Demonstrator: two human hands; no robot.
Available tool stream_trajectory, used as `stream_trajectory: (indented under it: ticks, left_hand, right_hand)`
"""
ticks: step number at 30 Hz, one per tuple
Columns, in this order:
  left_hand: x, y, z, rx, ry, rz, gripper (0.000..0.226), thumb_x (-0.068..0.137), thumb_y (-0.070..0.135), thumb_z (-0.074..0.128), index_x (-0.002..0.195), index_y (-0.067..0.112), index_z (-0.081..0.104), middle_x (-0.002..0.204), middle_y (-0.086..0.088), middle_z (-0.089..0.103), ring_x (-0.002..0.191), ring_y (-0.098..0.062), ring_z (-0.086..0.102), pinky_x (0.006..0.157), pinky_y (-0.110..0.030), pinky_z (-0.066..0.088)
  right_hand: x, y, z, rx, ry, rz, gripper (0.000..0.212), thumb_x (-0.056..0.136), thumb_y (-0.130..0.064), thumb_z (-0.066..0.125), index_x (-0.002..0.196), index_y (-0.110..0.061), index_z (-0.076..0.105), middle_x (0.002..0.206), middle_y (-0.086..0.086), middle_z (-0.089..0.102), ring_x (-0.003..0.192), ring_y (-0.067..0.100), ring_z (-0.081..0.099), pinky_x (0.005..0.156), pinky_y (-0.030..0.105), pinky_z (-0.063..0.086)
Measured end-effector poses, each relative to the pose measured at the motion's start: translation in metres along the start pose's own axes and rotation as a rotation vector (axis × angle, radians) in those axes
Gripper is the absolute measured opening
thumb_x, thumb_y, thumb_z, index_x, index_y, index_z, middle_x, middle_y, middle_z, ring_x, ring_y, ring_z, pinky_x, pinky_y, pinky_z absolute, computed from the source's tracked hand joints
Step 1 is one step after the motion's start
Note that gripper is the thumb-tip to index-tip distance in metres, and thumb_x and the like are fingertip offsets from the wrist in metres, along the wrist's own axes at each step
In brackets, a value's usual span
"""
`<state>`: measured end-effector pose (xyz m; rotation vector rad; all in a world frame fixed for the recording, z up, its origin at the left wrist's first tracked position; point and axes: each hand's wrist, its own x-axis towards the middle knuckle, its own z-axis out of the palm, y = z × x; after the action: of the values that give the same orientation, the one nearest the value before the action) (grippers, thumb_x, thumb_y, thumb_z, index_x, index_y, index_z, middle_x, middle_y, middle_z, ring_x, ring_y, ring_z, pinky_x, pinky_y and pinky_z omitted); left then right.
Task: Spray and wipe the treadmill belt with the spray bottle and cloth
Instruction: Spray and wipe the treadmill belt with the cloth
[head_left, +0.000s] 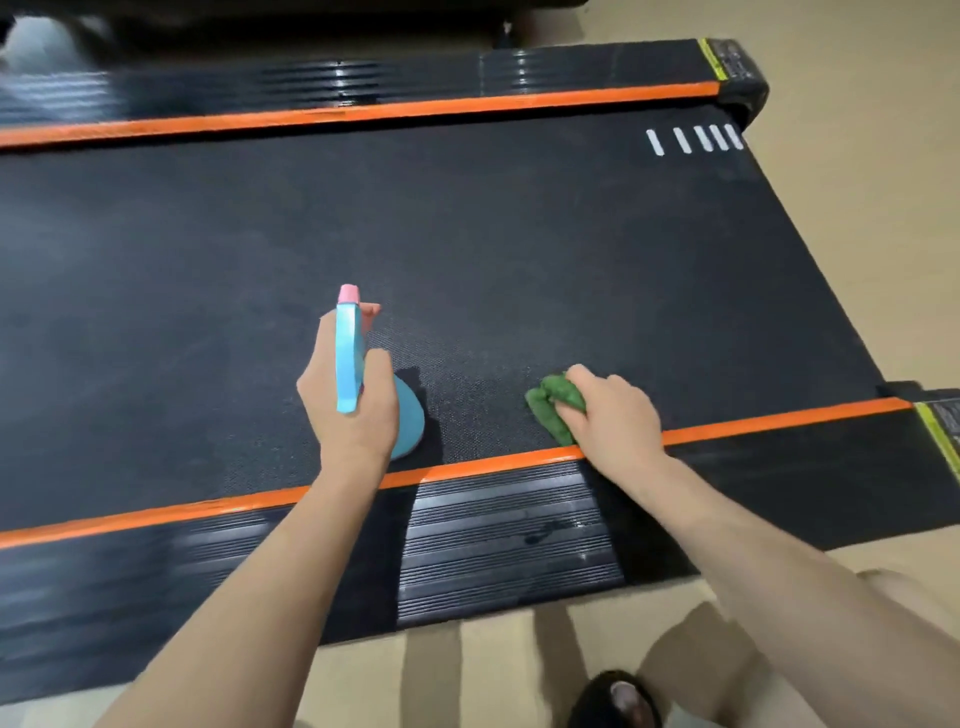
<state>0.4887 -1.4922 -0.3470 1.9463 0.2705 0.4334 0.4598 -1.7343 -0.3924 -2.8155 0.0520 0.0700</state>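
**Spray First, Then Rub**

The person's left hand (349, 402) has its grip wrapped tight around a light blue plastic spray bottle with a pink nozzle (351, 358). The bottle is held just above the wide black treadmill belt (467, 234), with the nozzle pointing away over the belt. The right hand (615, 415) squeezes a scrunched green cloth (553, 408), pressed down on the belt right beside the near orange stripe (467, 470).

It looks like spraying time. To do it well, the nozzle should point at the dry belt, not at the cloth hand. Then the cloth should rub long, slow lines.

The belt has lots of open room past the bottle. The near orange stripe marks its edge, so the cloth should stay on the belt side. The belt's end, by the white marks (693, 140), drops to the floor.
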Motion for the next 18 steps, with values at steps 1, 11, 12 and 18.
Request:
stream_trajectory:
  ticks: [1,11,12,18]
  left_hand:
    - [0.000,-0.001,0.000,0.002,-0.005,0.001,0.042,0.081,0.013,0.046,0.116,0.018,0.070,0.086,0.027,0.064,0.071,-0.023,0.054,0.067,-0.021,0.045]
    - [0.004,-0.004,-0.006,0.026,-0.084,-0.007,0.040,0.083,0.021,0.048,0.118,0.019,0.067,0.071,0.007,0.050,0.062,-0.020,0.046,0.065,-0.030,0.040]
    - [0.004,-0.003,-0.006,0.029,-0.088,-0.001,0.041,0.084,0.024,0.047,0.119,0.018,0.067,0.074,0.005,0.051,0.064,-0.020,0.047,0.066,-0.029,0.040]
    - [0.007,-0.009,-0.004,0.039,-0.084,0.073,0.048,0.081,0.030,0.042,0.119,0.016,0.067,0.077,0.001,0.056,0.061,-0.027,0.047,0.063,-0.046,0.050]
  right_hand:
    - [0.000,-0.030,0.013,0.031,-0.037,-0.062,0.018,0.094,-0.039,0.056,0.100,-0.023,0.051,0.079,-0.003,0.060,0.085,0.032,0.056,0.069,0.039,0.041]
    - [0.000,0.030,-0.010,-0.069,0.008,0.271,0.016,0.097,-0.036,0.052,0.104,-0.023,0.048,0.073,0.002,0.050,0.089,0.038,0.059,0.060,0.039,0.039]
    - [0.000,0.026,-0.007,-0.080,0.064,0.318,0.015,0.096,-0.035,0.053,0.102,-0.022,0.048,0.074,0.006,0.054,0.088,0.039,0.059,0.060,0.038,0.038]
    - [0.030,-0.092,0.040,-0.058,-0.021,-0.063,0.019,0.094,-0.037,0.059,0.105,-0.022,0.054,0.085,-0.001,0.064,0.084,0.031,0.055,0.067,0.037,0.034]
